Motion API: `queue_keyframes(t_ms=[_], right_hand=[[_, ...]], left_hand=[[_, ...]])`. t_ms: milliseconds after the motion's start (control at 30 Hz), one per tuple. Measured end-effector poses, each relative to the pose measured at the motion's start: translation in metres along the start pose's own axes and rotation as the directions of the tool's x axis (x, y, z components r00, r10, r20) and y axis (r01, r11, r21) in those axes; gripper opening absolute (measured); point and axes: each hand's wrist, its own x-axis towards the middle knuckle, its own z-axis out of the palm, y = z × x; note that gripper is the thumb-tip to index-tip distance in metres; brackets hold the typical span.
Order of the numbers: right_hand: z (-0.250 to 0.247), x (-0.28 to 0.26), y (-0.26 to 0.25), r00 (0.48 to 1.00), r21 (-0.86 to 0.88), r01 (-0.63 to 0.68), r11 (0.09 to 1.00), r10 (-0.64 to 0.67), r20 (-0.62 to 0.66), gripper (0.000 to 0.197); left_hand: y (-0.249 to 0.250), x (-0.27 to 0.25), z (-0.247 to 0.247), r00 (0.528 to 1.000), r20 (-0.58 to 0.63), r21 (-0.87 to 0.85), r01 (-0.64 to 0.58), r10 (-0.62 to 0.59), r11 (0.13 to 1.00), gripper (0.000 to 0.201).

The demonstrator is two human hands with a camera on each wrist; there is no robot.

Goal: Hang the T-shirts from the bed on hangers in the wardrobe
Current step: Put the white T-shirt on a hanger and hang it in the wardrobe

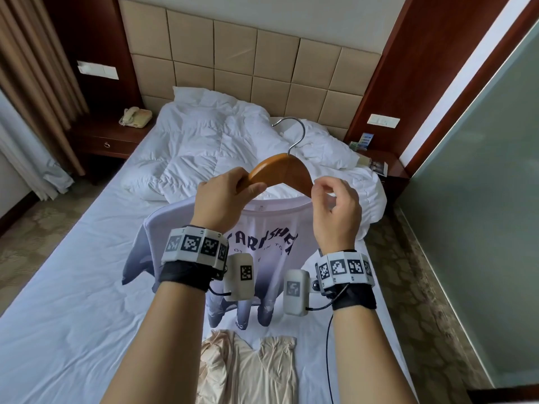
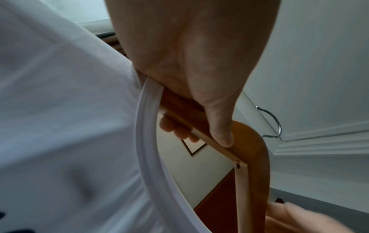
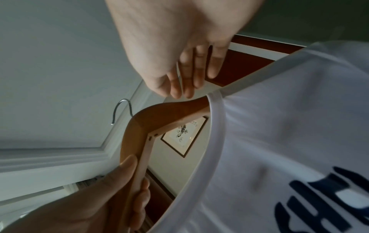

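A wooden hanger [image 1: 283, 170] with a metal hook [image 1: 294, 132] is held up over the bed. My left hand [image 1: 233, 188] grips its left arm, thumb on the lower bar [image 2: 201, 134]. A white T-shirt [image 1: 262, 225] with dark lettering hangs from the hanger, and its collar [image 3: 217, 119] loops around the right arm of the hanger [image 3: 159, 115]. My right hand [image 1: 326, 193] hovers at that arm beside the collar, fingertips [image 3: 179, 93] just above the wood, holding nothing I can see. A beige T-shirt [image 1: 248, 368] lies flat on the bed near me. No wardrobe is in view.
The bed [image 1: 73, 287] has a crumpled white duvet [image 1: 218, 147] and pillows at the headboard. A nightstand with a telephone [image 1: 135, 116] stands on the left, another nightstand [image 1: 376, 167] on the right. A frosted glass wall [image 1: 481, 199] runs along the right side.
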Motion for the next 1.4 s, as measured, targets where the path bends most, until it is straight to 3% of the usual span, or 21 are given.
queue_keyframes(t_ms=[100, 233, 500, 700, 800, 1100, 1233, 1400], right_hand=[[0.0, 0.004, 0.01, 0.988, -0.134, -0.019, 0.991, 0.039, 0.149, 0.043], [-0.007, 0.005, 0.022, 0.983, -0.331, -0.044, 0.943, 0.1, 0.156, 0.067], [-0.025, 0.006, 0.033, 0.929, -0.441, -0.255, 0.86, 0.345, 0.135, 0.061], [-0.03, 0.008, 0.027, 0.911, -0.303, -0.123, 0.945, 0.229, 0.343, 0.06], [-0.035, 0.018, 0.025, 0.894, -0.308, -0.068, 0.949, 0.195, 0.404, 0.043], [-0.074, 0.034, 0.044, 0.983, -0.397, -0.012, 0.918, 0.085, 0.165, 0.025], [-0.102, 0.037, 0.045, 0.986, -0.466, -0.038, 0.884, 0.11, 0.128, 0.031], [-0.146, 0.035, 0.045, 0.977, -0.503, -0.066, 0.862, 0.158, 0.142, 0.026]], left_hand=[[0.002, 0.0, -0.001, 1.0, -0.012, -0.046, -0.007, 0.006, 0.999, 0.036], [0.002, -0.003, -0.005, 0.998, -0.042, -0.093, -0.04, 0.037, 0.995, 0.04], [0.004, -0.004, -0.004, 0.998, -0.021, -0.105, -0.063, 0.061, 0.992, 0.041], [0.007, 0.002, -0.001, 0.998, 0.025, -0.132, -0.055, 0.059, 0.99, 0.036], [0.01, 0.009, 0.01, 0.995, 0.081, -0.112, -0.052, 0.061, 0.992, 0.037], [0.051, 0.033, 0.039, 0.975, 0.169, -0.02, -0.14, 0.142, 0.99, 0.047], [0.075, 0.037, 0.051, 0.962, 0.184, 0.063, -0.215, 0.2, 0.975, 0.052], [0.112, 0.032, 0.066, 0.94, 0.239, 0.003, -0.251, 0.243, 0.968, 0.055]])
